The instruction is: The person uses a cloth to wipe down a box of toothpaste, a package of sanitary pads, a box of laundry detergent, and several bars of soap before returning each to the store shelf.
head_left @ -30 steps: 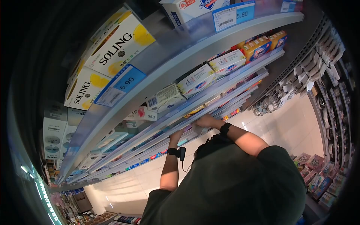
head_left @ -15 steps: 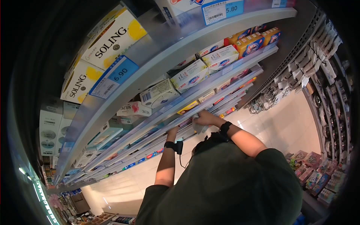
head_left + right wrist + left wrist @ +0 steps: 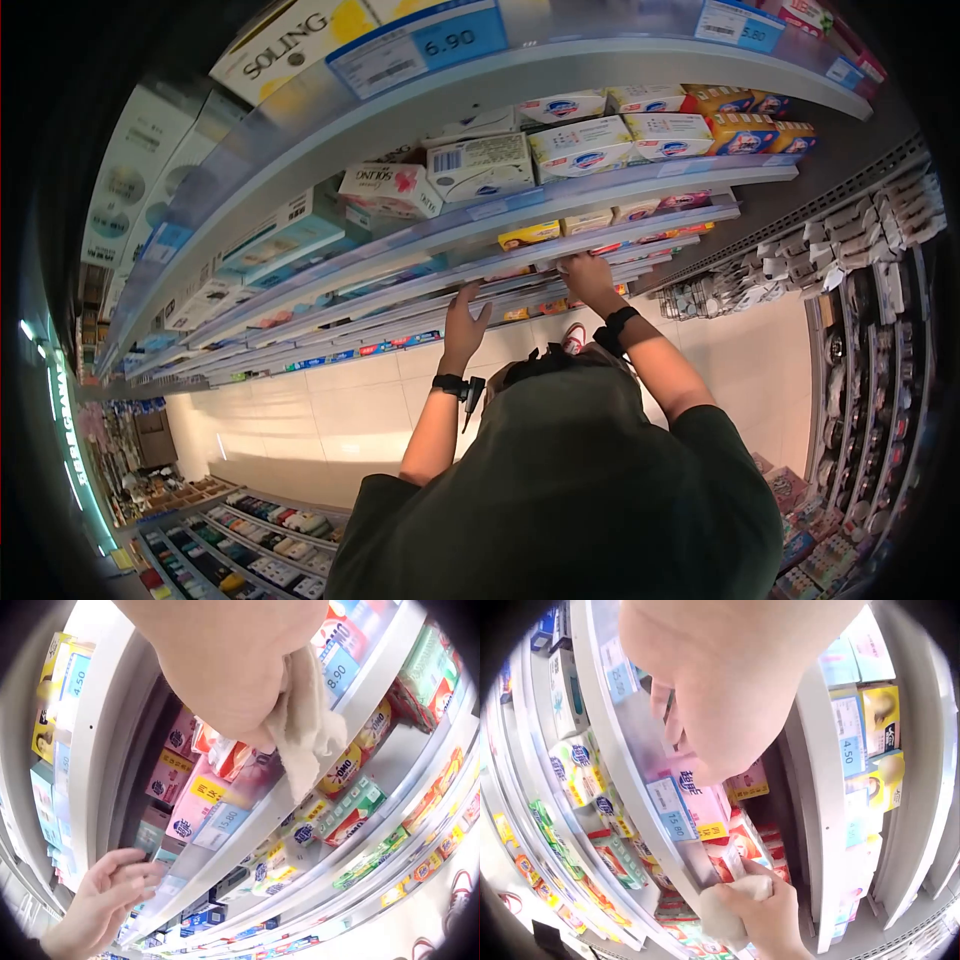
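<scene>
My right hand (image 3: 585, 278) is at the front of a middle shelf and grips a crumpled off-white cloth (image 3: 304, 724). Its fingers are right at some red-and-white soap packets (image 3: 739, 844). Beside these stand pink soap packs (image 3: 196, 802) with yellow labels, behind a 15.80 price tag (image 3: 671, 814). To the left, my left hand (image 3: 463, 325) is in front of the same shelf run, fingers loosely spread and holding nothing. Seen from its own wrist, the left hand (image 3: 720, 682) is above the pink packs, its fingertips partly hidden behind the palm.
Upper shelves carry SOLING boxes (image 3: 390, 188), white soap boxes (image 3: 580, 145) and orange packs (image 3: 742, 132). Clear price-tag strips edge each shelf. Hanging goods (image 3: 800, 262) border the right end. Tiled floor (image 3: 350, 410) lies below, and a shoe (image 3: 573, 338) shows there.
The head view has swung so the shelves look more level. My left hand has come into fuller view in front of the shelf, fingers spread. The right hand keeps the cloth at the shelf.
</scene>
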Demonstrator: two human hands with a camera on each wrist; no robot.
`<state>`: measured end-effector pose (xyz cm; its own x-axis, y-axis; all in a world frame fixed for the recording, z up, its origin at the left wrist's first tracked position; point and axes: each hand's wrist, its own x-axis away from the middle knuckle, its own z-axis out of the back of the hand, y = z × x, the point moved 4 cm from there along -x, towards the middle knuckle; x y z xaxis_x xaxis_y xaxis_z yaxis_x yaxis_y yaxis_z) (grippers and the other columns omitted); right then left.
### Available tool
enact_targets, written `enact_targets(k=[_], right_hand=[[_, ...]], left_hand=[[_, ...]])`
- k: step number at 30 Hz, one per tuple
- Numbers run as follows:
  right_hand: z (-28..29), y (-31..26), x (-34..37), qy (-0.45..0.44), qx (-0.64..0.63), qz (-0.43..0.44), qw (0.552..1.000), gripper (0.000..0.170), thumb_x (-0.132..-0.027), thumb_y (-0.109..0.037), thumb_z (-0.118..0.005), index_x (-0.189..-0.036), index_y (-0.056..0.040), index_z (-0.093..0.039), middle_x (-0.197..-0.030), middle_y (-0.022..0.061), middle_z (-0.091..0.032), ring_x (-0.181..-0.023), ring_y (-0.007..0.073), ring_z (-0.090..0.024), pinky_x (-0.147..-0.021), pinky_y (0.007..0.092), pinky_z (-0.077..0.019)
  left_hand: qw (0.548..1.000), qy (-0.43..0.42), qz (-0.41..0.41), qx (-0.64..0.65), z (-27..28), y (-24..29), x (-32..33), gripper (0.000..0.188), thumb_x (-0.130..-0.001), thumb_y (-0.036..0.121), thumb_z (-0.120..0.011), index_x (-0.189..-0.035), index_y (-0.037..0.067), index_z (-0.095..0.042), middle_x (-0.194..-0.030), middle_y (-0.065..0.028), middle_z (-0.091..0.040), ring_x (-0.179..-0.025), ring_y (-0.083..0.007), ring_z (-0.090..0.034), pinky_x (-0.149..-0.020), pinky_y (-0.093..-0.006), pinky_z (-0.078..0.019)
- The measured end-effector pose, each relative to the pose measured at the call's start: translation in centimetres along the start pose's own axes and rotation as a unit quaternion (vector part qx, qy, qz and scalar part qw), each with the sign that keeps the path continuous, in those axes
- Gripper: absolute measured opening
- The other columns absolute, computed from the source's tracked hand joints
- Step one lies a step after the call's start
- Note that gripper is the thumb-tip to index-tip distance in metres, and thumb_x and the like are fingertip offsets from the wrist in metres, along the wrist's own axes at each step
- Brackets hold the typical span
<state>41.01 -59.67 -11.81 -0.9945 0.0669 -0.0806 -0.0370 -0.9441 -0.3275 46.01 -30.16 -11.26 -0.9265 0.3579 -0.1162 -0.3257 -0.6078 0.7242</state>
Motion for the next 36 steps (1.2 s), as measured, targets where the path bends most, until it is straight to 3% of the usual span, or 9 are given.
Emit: enact_targets(k=[6, 14, 20, 22, 24, 26, 28, 31, 36], right_hand=[[-1.4, 0.4, -0.5, 0.001, 0.045, -0.007, 0.999, 0.017, -0.086, -0.028, -0.074, -0.100, -0.0192, -0.076, -0.097, 0.0155, -0.071, -0.085, 0.0331, -0.073, -0.071, 0.0469, -0.0600], [3.8, -4.4, 5.5, 0.126, -0.052, 0.044, 0.990, 0.039, -0.091, -0.020, -0.073, -0.129, -0.0160, -0.065, -0.130, 0.0078, -0.065, -0.085, 0.0355, -0.073, -0.067, 0.0456, -0.0604], [5.3, -9.2, 10.6, 0.052, -0.173, -0.012, 0.984, 0.048, -0.083, -0.018, -0.081, -0.128, -0.0091, -0.069, -0.127, 0.0111, -0.067, -0.104, 0.0360, -0.070, -0.088, 0.0443, -0.0569], [5.5, -11.5, 12.0, -0.020, -0.350, 0.003, 0.937, 0.054, -0.081, -0.016, -0.085, -0.130, -0.0019, -0.067, -0.123, 0.0140, -0.070, -0.108, 0.0291, -0.070, -0.096, 0.0390, -0.0536], [4.6, -12.4, 13.4, -0.104, -0.415, -0.022, 0.904, 0.055, -0.082, -0.016, -0.088, -0.129, 0.0040, -0.066, -0.121, 0.0126, -0.071, -0.112, 0.0217, -0.066, -0.101, 0.0348, -0.0500], [5.3, -15.2, 14.8, -0.271, -0.603, -0.103, 0.743, 0.047, -0.090, -0.016, -0.083, -0.131, 0.0012, -0.067, -0.122, 0.0073, -0.073, -0.105, 0.0147, -0.068, -0.095, 0.0306, -0.0541], [6.9, -18.1, 15.5, -0.358, -0.677, -0.094, 0.637, 0.044, -0.092, -0.014, -0.081, -0.131, 0.0012, -0.066, -0.119, 0.0069, -0.074, -0.102, 0.0128, -0.070, -0.093, 0.0301, -0.0562], [5.7, -19.8, 16.9, -0.437, -0.687, -0.084, 0.575, 0.040, -0.093, -0.014, -0.080, -0.128, 0.0017, -0.067, -0.117, 0.0068, -0.074, -0.103, 0.0134, -0.071, -0.093, 0.0311, -0.0572], [6.2, -21.6, 18.3, -0.407, -0.697, -0.090, 0.584, 0.037, -0.093, -0.013, -0.079, -0.126, 0.0011, -0.068, -0.114, 0.0063, -0.074, -0.098, 0.0129, -0.071, -0.089, 0.0298, -0.0581]], left_hand=[[0.994, 0.035, 0.092, 0.035, 4.3, -1.7, 8.8, 0.038, -0.093, 0.022, -0.077, -0.124, 0.001, -0.066, -0.114, -0.0190, -0.073, -0.106, -0.0355, -0.069, -0.094, -0.0439, -0.0547], [0.985, 0.067, 0.153, 0.037, 7.5, -1.4, 15.3, 0.023, -0.092, 0.022, -0.074, -0.087, -0.001, -0.073, -0.089, -0.0169, -0.073, -0.084, -0.0354, -0.071, -0.078, -0.0403, -0.0552], [0.991, 0.061, 0.092, 0.078, 7.6, 0.4, 16.0, 0.016, -0.078, 0.014, -0.073, -0.078, -0.001, -0.070, -0.094, -0.0146, -0.076, -0.090, -0.0372, -0.072, -0.082, -0.0410, -0.0569], [0.993, 0.043, 0.014, 0.111, 8.2, 2.0, 15.9, 0.017, -0.078, 0.012, -0.077, -0.091, 0.001, -0.073, -0.104, -0.0109, -0.077, -0.095, -0.0318, -0.073, -0.087, -0.0399, -0.0568], [0.951, -0.060, 0.064, 0.296, 8.2, 3.9, 15.9, 0.047, -0.077, 0.011, -0.085, -0.121, 0.003, -0.069, -0.124, -0.0079, -0.072, -0.112, -0.0231, -0.069, -0.097, -0.0369, -0.0537], [0.886, -0.156, 0.041, 0.435, 8.3, 5.4, 16.5, 0.081, -0.075, 0.015, -0.092, -0.146, 0.004, -0.054, -0.139, -0.0066, -0.063, -0.125, -0.0189, -0.060, -0.107, -0.0345, -0.0475], [0.821, -0.226, 0.041, 0.523, 8.7, 7.4, 17.4, 0.089, -0.073, 0.014, -0.095, -0.149, 0.002, -0.051, -0.144, -0.0096, -0.059, -0.132, -0.0184, -0.055, -0.113, -0.0358, -0.0442], [0.812, -0.248, 0.002, 0.528, 9.7, 9.0, 18.8, 0.092, -0.069, 0.013, -0.096, -0.149, 0.001, -0.052, -0.143, -0.0092, -0.058, -0.132, -0.0195, -0.056, -0.114, -0.0366, -0.0425], [0.844, -0.144, -0.012, 0.516, 10.2, 9.2, 22.1, 0.087, -0.064, 0.013, -0.098, -0.140, 0.001, -0.058, -0.135, -0.0080, -0.062, -0.129, -0.0188, -0.057, -0.112, -0.0373, -0.0437]])
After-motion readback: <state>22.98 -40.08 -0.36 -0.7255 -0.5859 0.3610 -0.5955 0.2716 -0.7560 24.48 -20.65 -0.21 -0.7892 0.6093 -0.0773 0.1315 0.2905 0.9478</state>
